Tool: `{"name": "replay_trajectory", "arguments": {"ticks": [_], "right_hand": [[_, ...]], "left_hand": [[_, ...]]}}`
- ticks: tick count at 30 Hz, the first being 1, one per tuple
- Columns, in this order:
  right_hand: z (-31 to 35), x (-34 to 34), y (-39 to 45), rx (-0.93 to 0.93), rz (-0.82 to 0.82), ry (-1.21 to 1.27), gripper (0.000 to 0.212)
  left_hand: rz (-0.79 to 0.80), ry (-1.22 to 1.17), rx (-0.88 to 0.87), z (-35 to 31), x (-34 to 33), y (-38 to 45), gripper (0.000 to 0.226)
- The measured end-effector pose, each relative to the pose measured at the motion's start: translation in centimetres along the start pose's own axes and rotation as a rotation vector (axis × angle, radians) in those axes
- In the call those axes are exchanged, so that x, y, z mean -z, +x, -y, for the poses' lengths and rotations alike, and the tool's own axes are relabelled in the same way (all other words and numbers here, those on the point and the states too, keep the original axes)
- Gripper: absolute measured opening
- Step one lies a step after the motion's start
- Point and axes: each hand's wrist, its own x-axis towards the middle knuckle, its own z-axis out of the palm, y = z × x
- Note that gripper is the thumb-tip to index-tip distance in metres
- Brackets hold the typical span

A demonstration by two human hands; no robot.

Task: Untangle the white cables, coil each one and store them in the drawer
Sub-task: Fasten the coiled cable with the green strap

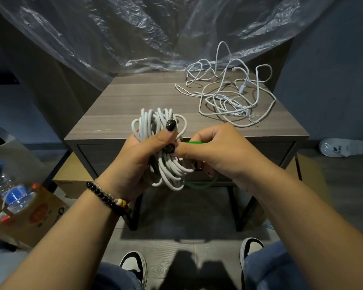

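Cables (228,91) tangled on the wood surface (134,101), plastic sheet (113,28) behind the surface, left hand (140,151) fingers gripping a coil (155,126), right hand (216,149) pinching a green tie (192,143), bottle (11,189) left of the surface.

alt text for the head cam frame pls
Left hand grips a coiled white cable bundle while the right hand pinches a green tie at it; more tangled white cables lie on the wooden side table, its drawer closed.

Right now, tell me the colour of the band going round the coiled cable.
Green band, in the head view.
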Motion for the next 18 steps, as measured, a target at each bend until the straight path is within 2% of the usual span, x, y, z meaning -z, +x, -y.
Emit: {"name": "replay_trajectory", "arguments": {"ticks": [2,5,7,10,14,18], "right_hand": [[0.35,0.03,-0.21,-0.017,0.021,-0.015,0.044],[0.66,0.10,-0.53,-0.028,0.073,-0.003,0.044],[0.75,0.08,-0.70,-0.040,0.094,-0.012,0.041],[0.74,-0.08,-0.75,-0.064,0.123,-0.001,0.037],[0.76,0.06,-0.85,-0.063,0.182,0.034,0.030],[0.91,0.71,-1.06,-0.032,0.257,0.074,0.026]], "left_hand": [[0.070,-0.032,0.018,-0.14,0.19,-0.34,0.068],[0.126,-0.018,0.021,-0.32,0.38,-0.54,0.082],[0.156,0.010,0.022,-0.57,0.59,-0.60,0.079],[0.212,-0.023,0.047,-0.74,0.88,-0.64,0.086],[0.221,-0.112,0.018,-0.49,0.84,-0.81,0.068],[0.267,-0.188,0.021,-0.59,0.81,-0.80,0.067]]}}
